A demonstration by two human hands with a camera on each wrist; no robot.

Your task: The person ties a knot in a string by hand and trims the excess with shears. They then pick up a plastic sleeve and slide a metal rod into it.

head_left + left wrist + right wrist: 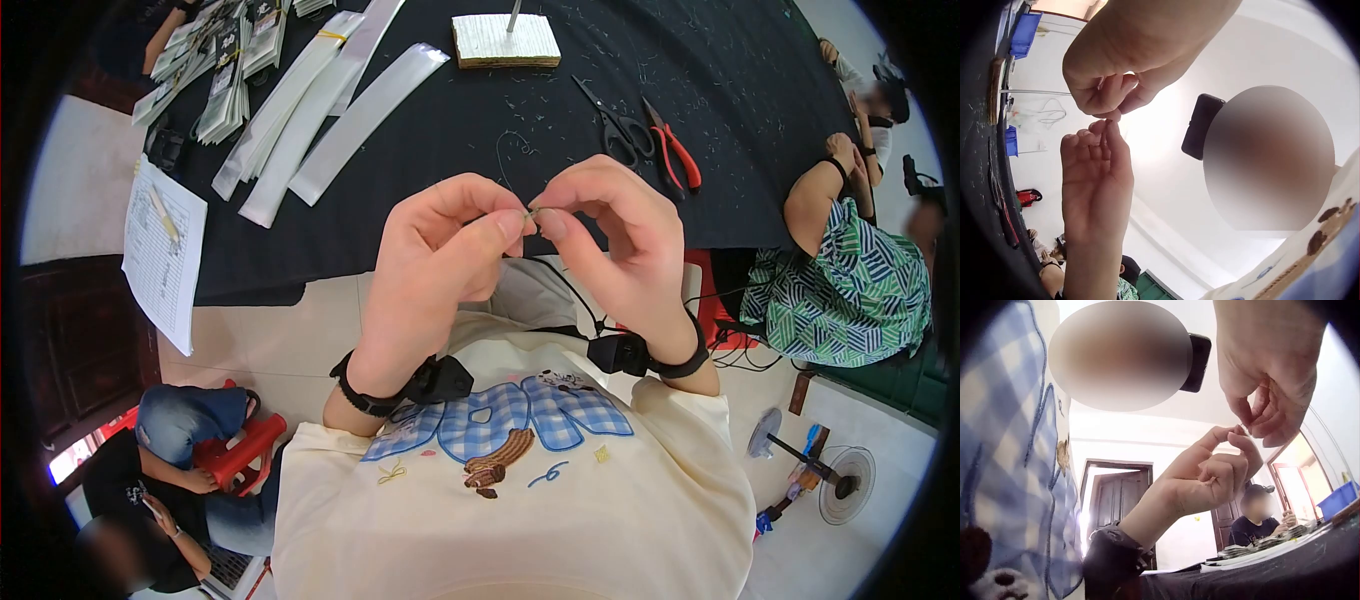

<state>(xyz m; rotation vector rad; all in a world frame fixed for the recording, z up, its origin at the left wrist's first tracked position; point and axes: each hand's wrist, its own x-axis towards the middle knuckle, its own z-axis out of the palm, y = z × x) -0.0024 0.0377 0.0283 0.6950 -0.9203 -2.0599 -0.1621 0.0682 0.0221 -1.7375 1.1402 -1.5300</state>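
Over the near edge of the black-covered table, my two hands meet fingertip to fingertip. The left hand (435, 250) pinches one side of a thin dark thread (501, 160) between thumb and forefinger. On the other side, the right hand (625, 240) pinches it too, thumb tip beside the left one. A loose end of the thread curls up and away over the cloth. Where the tips meet, a tiny greenish bit shows, mostly hidden by the fingers. In the right wrist view, the left hand (1210, 478) has its other fingers curled in.
Scissors (625, 135) and red-handled pliers (680, 160) lie beyond the right hand. A white block (480, 42) with an upright rod stands at the back. Long clear sleeves (370, 125), bundled cards (228, 90) and a printed sheet (160, 260) lie left. People sit around.
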